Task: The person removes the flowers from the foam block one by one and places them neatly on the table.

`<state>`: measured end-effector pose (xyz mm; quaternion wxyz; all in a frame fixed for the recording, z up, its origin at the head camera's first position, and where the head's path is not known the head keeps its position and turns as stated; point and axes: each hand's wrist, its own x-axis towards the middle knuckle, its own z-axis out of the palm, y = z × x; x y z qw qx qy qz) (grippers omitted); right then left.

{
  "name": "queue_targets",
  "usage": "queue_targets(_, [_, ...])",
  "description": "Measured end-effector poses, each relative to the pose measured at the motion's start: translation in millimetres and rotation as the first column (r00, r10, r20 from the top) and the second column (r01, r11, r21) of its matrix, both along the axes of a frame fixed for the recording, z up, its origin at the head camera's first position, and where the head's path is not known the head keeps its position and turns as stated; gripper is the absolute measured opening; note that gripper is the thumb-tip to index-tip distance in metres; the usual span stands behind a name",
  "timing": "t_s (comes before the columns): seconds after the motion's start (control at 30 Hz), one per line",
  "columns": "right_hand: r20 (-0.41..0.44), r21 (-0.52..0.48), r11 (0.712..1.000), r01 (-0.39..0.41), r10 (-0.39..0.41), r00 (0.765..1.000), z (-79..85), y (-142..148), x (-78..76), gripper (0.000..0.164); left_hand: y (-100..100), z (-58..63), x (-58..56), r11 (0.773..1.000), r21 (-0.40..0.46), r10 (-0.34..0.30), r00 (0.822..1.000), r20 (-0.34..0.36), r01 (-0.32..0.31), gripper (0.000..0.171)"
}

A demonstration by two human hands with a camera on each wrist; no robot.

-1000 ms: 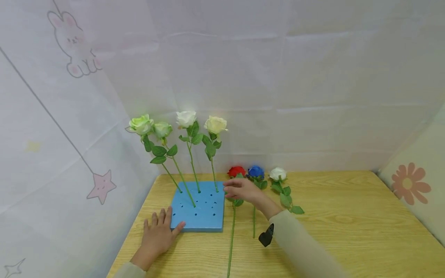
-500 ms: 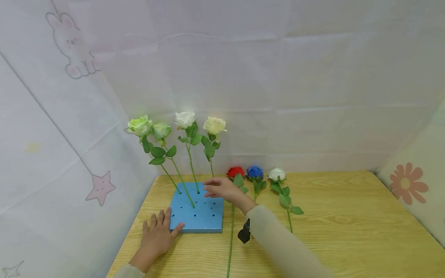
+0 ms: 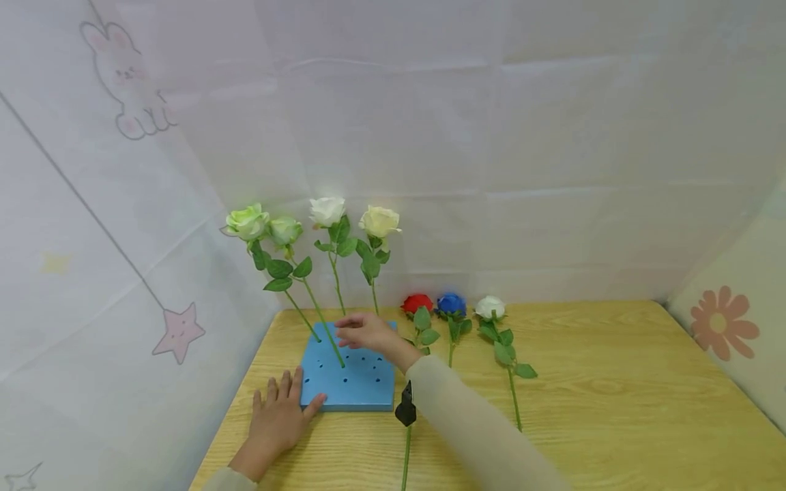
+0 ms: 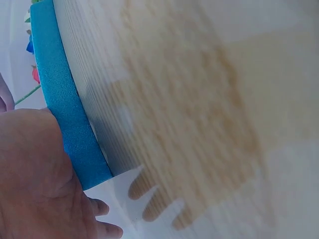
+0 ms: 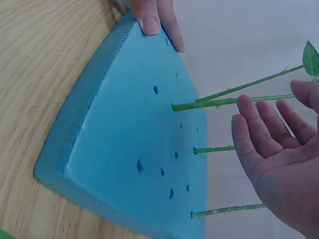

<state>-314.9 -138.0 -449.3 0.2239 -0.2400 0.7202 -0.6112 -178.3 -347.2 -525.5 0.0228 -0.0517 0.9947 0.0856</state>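
A blue foam block, pierced with several small holes, lies on the table. Standing in it are a bright green rose, a pale green rose, a white rose and a cream rose. My left hand rests spread at the block's left edge, thumb on its front corner. Over the block, my right hand is beside the pale green rose's stem. Its fingers are slightly bent and the thumb stands apart, with nothing gripped. The white and cream stems' lower parts are hidden behind it in the head view.
Right of the block, a red rose, a blue rose and another white rose lie on the wooden table. My right sleeve covers parts of the red and blue roses' stems. A pale cloth backdrop hangs behind.
My right hand has moved left, from the block's right edge past the cream and white stems to the pale green rose's stem. The left hand has stayed in place.
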Motion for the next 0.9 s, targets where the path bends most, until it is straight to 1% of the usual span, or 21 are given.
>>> queue_targets(0.17, [0.012, -0.003, 0.999, 0.036, -0.036, 0.999, -3.1, -11.9, -1.2, 0.039, -0.9, 0.1, 0.0, 1.0, 0.002, -0.001, 1.0, -0.005, 0.001, 0.097])
queue_targets(0.4, [0.007, 0.014, 0.992, 0.124, -0.124, 0.992, -9.0, -24.7, -6.2, 0.033, -1.8, -1.4, -0.5, 1.0, -0.005, 0.001, 1.0, 0.002, -0.001, 0.1])
queue_targets(0.57, [-0.003, 0.051, 0.987, 0.154, -0.154, 0.988, -13.7, -32.8, -8.6, 0.033, -1.6, -1.1, 0.2, 1.0, -0.002, 0.003, 1.0, 0.007, -0.003, 0.098])
queue_targets(0.7, [-0.029, 0.103, 0.982, 0.159, -0.156, 0.987, -15.7, -37.8, -8.4, 0.038, -1.2, -1.2, 0.8, 1.0, 0.001, 0.005, 1.0, 0.002, -0.005, 0.098])
queue_targets(0.9, [-0.11, 0.152, 0.98, 0.13, -0.114, 0.987, -17.2, -43.2, -5.9, 0.047, -1.2, -3.4, 0.3, 1.0, -0.007, -0.001, 1.0, -0.017, 0.001, 0.099])
